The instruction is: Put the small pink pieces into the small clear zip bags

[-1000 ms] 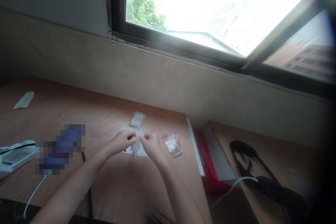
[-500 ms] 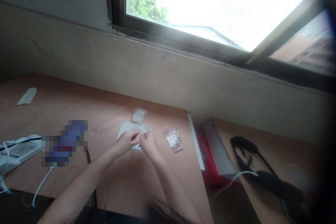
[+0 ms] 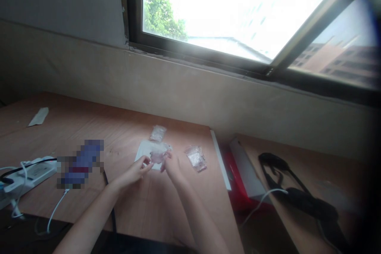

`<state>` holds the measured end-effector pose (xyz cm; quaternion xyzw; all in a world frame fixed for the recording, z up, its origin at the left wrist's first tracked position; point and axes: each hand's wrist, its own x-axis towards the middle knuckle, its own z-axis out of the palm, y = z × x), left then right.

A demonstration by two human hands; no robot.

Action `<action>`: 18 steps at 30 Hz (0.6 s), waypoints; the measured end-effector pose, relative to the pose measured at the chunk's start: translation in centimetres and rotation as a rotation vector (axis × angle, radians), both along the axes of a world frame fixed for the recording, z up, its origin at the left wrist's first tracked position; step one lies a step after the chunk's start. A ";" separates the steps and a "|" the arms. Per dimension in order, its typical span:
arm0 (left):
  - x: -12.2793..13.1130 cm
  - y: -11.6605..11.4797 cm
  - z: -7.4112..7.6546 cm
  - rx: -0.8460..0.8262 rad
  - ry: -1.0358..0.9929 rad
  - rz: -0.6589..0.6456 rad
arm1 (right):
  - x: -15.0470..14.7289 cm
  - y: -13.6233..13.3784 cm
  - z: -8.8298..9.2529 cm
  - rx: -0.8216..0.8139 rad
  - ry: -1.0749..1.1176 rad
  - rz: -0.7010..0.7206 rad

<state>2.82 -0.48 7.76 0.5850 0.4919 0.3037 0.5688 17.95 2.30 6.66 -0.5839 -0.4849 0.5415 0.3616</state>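
Note:
My left hand (image 3: 133, 171) and my right hand (image 3: 173, 167) work close together above a white paper sheet (image 3: 143, 154) on the wooden desk (image 3: 125, 135). Between them is a small transparent plastic bag (image 3: 159, 157) with pinkish contents. My right fingers press on it. My left fingertips reach its lower left end, but any grip there is hard to see. A second transparent bag (image 3: 158, 133) lies just beyond the sheet. A third bag (image 3: 195, 158) lies to the right of my right hand.
A white power strip (image 3: 29, 176) with cables sits at the desk's left, beside a pixelated object (image 3: 80, 164). A white paper strip (image 3: 38, 116) lies farther back. Past the desk's right edge are a red-and-white box (image 3: 241, 176) and a lower wooden surface with black straps (image 3: 297, 200).
My hands have parted slightly, leaving more of the middle bag showing between them. The head view has shifted, moving the desk and window within the frame.

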 end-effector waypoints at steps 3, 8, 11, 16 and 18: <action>-0.6 0.1 -0.8 -0.027 -0.109 0.016 | -1.2 0.2 -0.5 -0.151 0.216 0.065; -1.5 1.6 -3.4 -0.121 -0.196 0.044 | -2.5 1.6 -1.5 -0.202 0.244 0.042; -2.2 3.0 -4.1 -0.127 -0.156 0.124 | -2.5 3.1 -2.1 -0.194 0.246 -0.016; -2.8 4.7 -3.1 -0.098 -0.079 0.197 | -1.4 4.3 -3.6 -0.123 0.261 -0.207; -2.8 5.2 -3.5 -0.113 -0.063 0.235 | -1.0 4.1 -4.1 -0.091 0.272 -0.215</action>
